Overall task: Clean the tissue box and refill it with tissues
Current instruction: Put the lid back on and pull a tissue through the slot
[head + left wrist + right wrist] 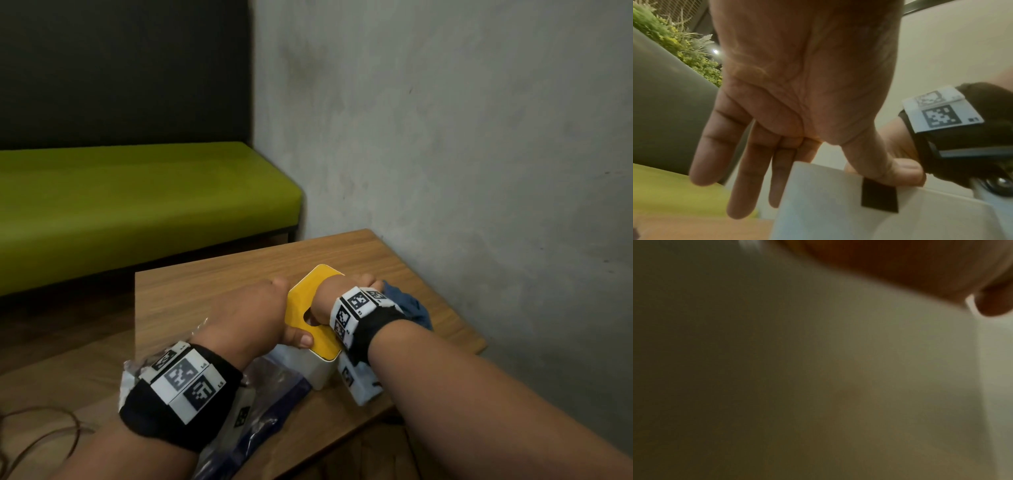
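Note:
The tissue box (320,371) is white with a yellow slotted lid (305,294) and stands on the wooden table (205,291). My left hand (260,315) grips its left side, thumb on the lid. In the left wrist view the thumb (904,173) presses the box's (828,211) top edge while two fingers run behind its wall. My right hand (346,287) lies across the lid with its fingers curled over the far right edge. The right wrist view is blurred: a pale box wall (900,353) and one fingertip (995,305).
A crumpled blue cloth (414,310) lies just right of the box. A plastic-wrapped tissue pack (270,401) sits under my left wrist at the near edge. A green bench (137,198) stands beyond the table, a grey wall (445,137) to the right, a cable (34,431) on the floor.

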{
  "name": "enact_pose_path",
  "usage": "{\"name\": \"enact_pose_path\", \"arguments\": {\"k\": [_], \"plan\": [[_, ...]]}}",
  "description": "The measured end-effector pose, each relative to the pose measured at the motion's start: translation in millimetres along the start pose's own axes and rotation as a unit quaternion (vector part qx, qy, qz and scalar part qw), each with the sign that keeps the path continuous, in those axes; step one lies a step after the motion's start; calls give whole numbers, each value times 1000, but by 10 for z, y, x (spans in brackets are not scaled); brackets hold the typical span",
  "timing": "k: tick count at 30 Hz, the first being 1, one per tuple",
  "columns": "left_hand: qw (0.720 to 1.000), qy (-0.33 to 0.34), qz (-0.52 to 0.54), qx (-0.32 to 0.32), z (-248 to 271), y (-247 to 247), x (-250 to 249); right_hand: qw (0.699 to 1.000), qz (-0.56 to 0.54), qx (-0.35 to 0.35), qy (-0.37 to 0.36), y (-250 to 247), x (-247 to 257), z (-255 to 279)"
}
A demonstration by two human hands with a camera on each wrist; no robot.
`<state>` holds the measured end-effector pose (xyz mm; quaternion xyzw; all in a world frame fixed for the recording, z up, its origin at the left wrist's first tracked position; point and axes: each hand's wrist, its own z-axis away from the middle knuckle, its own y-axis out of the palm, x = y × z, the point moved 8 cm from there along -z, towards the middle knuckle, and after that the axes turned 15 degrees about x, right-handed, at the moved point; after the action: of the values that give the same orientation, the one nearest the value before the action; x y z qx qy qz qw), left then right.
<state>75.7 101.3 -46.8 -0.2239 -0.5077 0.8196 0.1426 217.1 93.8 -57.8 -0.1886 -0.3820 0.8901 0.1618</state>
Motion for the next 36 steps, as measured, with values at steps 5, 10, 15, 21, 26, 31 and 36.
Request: {"name": "enact_pose_path", "arguments": {"k": [5,10,15,21,26,31,36], "plan": [[1000,-4,3,0,-5,-13,10,997,35,-3,-66,2,21,25],[1000,-6,14,0,-12,10,49,993,75,17,-91,30,-2,96],[1000,-14,15,3,-9,0,71,994,-16,24,-104,-116,2,167],[1000,1,16,7,21,-102,87,999,-40,0,23,-39,-270,-175],[1000,2,8,9,3,-103,30,996,-60,-61,21,-41,-302,-329],[1000,0,13,8,9,-113,48,993,-109,-8,51,32,-270,-360],[1000,2,25,10,-2,-97,38,989,-134,48,50,48,-206,-323]]}}
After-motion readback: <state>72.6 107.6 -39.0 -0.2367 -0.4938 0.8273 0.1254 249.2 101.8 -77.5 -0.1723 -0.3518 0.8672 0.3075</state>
